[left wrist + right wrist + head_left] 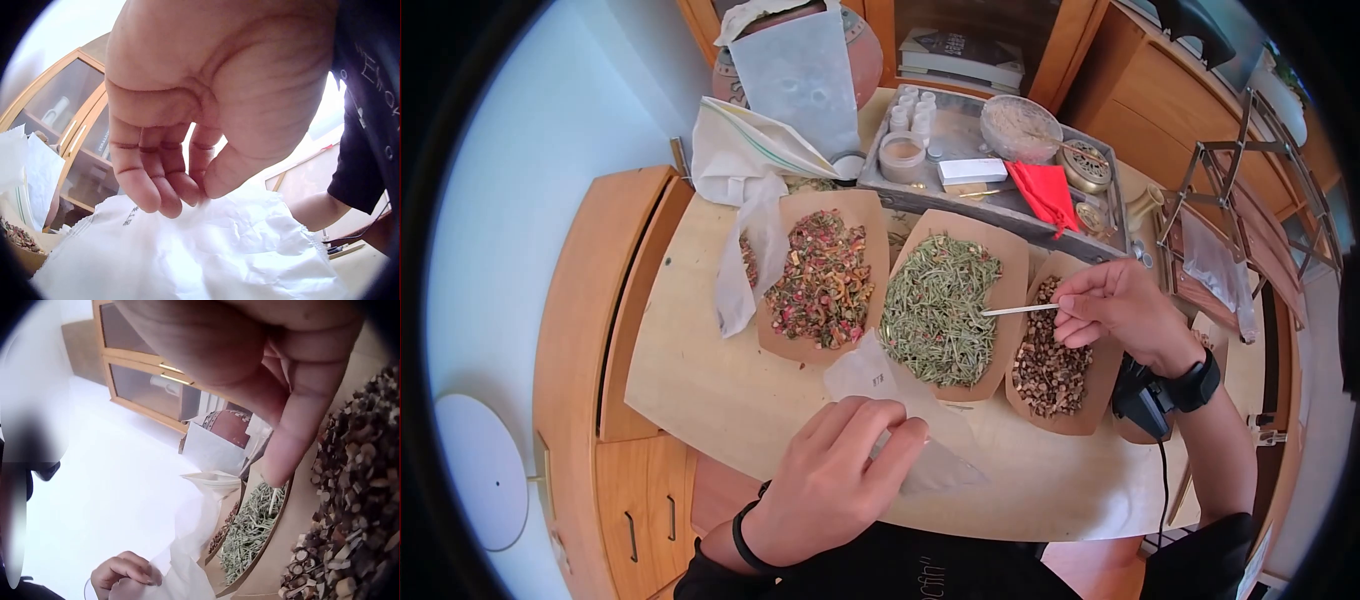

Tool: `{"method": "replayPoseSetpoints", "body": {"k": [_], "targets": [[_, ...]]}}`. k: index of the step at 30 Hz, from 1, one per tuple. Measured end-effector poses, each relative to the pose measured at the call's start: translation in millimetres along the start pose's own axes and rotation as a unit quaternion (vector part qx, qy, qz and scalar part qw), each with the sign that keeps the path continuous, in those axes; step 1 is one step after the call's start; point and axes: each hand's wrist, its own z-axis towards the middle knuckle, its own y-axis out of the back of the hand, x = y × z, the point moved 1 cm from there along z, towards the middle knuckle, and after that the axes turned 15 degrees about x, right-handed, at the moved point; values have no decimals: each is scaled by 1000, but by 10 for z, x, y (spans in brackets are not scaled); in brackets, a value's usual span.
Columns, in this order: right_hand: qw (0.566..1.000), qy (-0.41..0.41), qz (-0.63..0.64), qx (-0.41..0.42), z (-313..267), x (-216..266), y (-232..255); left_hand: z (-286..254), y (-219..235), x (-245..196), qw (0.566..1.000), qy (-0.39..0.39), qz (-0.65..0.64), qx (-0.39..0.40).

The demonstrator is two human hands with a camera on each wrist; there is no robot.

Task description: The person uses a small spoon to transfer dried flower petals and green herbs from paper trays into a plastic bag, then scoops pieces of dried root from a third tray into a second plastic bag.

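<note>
My left hand (pixel 825 485) pinches a thin translucent white bag (pixel 187 250) between thumb and fingertips, above the table's near edge; small dark print marks one corner of it. My right hand (pixel 1128 312) holds a slim pale stick (pixel 1018 310) between thumb and fingers. The stick points left, its tip over the green needle-like dried herb (pixel 940 300) in the middle brown paper tray (pixel 1012 255). Below the right hand lie brown chopped woody pieces (pixel 1050 375) in another paper tray (pixel 1100 400).
A third paper tray (pixel 878 225) at left holds mixed dried petals (pixel 825 280), partly overlapped by a clear bag (pixel 745 270). Behind stands a grey tray (pixel 1125 225) with small jars, a powder bowl (pixel 1022 125) and a red pouch (pixel 1045 195). A folding wooden rack (pixel 1230 200) is at right.
</note>
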Motion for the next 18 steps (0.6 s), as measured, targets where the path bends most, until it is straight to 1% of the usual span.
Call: {"method": "replayPoseSetpoints", "body": {"k": [1, 4, 11, 18], "targets": [[999, -4, 40, 3, 13, -36, 30, -2, 3, 2, 1000, 1, 1, 0], [997, 6, 76, 13, 17, -107, 92, 3, 4, 1, 1000, -1, 1, 0], [996, 14, 84, 16, -22, -128, 124, 15, -7, -6, 1000, -1, -6, -5], [996, 24, 83, 16, -163, 9, 88, 9, -12, -13, 1000, 2, -5, -3]]}}
